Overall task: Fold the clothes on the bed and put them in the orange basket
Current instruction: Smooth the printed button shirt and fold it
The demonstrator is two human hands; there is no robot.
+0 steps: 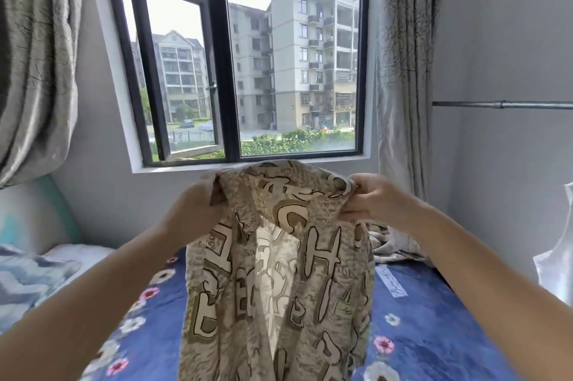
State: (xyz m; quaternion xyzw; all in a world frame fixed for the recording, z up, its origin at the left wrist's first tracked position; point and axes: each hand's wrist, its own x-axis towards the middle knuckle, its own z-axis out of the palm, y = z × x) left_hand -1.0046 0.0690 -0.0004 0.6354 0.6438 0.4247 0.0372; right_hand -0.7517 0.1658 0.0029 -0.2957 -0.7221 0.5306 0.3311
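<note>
Currently both hands up before window, holding beige patterned shirt by its top edge. Left hand grip closed on left shoulder of shirt; right hand grip pinching right shoulder, fingers curled round fabric. Shirt hangs spread between hands, above blue floral bed sheet. Another patterned garment lies on bed behind shirt, right side. Pillow at left. Curtains either side.

Shirt: thin printed cloth, matt. Bed cover: smooth floral cloth. Curtain: crinkled fabric. Rail: bare grey metal.
</note>
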